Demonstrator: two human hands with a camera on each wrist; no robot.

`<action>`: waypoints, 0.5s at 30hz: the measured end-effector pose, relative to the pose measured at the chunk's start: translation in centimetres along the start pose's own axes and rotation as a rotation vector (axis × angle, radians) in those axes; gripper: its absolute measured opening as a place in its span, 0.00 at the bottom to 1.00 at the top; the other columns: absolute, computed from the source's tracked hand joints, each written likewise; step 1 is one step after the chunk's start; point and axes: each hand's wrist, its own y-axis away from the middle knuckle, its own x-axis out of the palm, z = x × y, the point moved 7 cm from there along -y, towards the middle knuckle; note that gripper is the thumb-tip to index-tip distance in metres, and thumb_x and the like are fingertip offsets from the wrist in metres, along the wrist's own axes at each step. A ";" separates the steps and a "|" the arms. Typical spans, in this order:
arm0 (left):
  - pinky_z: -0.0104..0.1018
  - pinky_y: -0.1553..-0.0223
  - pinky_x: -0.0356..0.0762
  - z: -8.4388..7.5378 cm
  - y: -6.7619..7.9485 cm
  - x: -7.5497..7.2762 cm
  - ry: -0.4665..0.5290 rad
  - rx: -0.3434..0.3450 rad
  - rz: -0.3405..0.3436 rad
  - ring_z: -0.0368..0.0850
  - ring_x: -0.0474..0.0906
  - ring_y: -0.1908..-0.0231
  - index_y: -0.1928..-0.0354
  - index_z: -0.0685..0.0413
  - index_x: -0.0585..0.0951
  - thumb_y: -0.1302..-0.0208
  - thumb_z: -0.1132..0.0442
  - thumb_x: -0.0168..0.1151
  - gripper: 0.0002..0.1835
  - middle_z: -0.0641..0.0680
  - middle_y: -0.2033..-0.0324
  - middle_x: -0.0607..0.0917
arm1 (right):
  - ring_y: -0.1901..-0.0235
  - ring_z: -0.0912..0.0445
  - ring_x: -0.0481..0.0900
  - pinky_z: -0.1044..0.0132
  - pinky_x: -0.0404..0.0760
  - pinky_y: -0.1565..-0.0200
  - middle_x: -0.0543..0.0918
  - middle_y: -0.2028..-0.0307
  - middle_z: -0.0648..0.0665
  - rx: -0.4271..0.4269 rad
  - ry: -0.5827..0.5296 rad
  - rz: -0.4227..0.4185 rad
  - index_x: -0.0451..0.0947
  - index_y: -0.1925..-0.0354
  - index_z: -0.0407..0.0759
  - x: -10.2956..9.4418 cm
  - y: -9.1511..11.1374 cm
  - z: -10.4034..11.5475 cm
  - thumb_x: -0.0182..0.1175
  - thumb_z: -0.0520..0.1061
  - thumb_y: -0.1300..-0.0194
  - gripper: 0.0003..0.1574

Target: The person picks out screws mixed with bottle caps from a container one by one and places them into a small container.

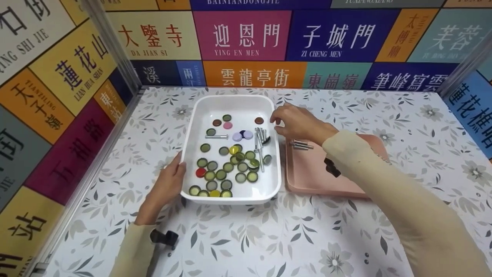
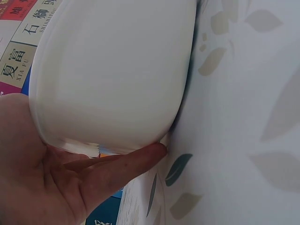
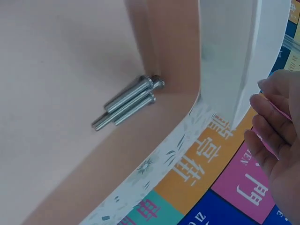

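Loosely curled, apparently empty, the right hand (image 1: 295, 120) — closer than the left hand (image 1: 166, 189) — has the clustered screws (image 1: 256, 140) left and nearside of its fingertips, lying mostly near-to-far.

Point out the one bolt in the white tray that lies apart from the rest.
The bolt lying crosswise left of the lilac caps; the other bolts in the white tray lie bunched near its right wall.

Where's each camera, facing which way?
Head: on head, facing forward, down at white rectangular tray; left hand, right hand, cream sleeves show.
Left wrist: on wrist, facing white tray's outside; left hand shows.
Right wrist: on wrist, facing silvery metal bolts in pink rectangular tray; right hand shows.
Head and right wrist share the bolts.
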 end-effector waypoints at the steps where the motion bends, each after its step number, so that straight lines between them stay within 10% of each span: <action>1: 0.55 0.27 0.60 0.0 0.0 0.0 0.001 0.003 -0.001 0.58 0.71 0.32 0.19 0.45 0.46 0.18 0.53 0.31 0.30 0.60 0.24 0.62 | 0.52 0.44 0.80 0.48 0.80 0.49 0.87 0.56 0.39 0.003 0.001 0.005 0.83 0.50 0.38 0.1 -0.2 0.2 0.63 0.40 0.37 0.16; 15: 0.56 0.30 0.66 -0.1 0.0 -0.3 -0.016 0.048 -0.037 0.60 0.75 0.36 0.20 0.51 0.49 0.19 0.55 0.33 0.30 0.66 0.28 0.67 | 0.44 0.42 0.78 0.47 0.78 0.43 0.83 0.49 0.38 -0.036 0.020 0.048 0.82 0.46 0.38 1.5 -2.2 2.7 0.67 0.44 0.36 0.21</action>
